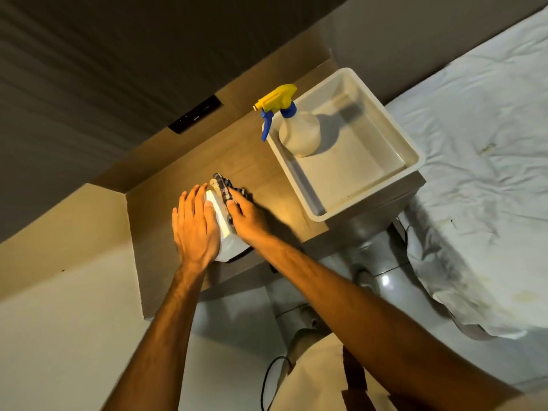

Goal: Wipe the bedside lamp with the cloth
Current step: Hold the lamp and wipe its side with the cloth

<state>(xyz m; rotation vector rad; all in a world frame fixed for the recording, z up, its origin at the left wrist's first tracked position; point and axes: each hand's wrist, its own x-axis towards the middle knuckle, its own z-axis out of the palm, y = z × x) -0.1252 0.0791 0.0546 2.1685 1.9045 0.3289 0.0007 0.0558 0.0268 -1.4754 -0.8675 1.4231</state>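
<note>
The bedside lamp is a lit white box-shaped shade seen from above on the wooden bedside table. My left hand lies flat on the shade's left side, fingers together and stretched out. My right hand presses a dark checked cloth onto the shade's right top edge. The cloth bunches up past my fingertips at the lamp's far corner. Most of the shade is hidden under both hands.
A grey plastic tub stands on the right part of the table and holds a white spray bottle with a yellow and blue trigger. A bed with white sheets lies to the right. A black switch panel sits on the wall behind.
</note>
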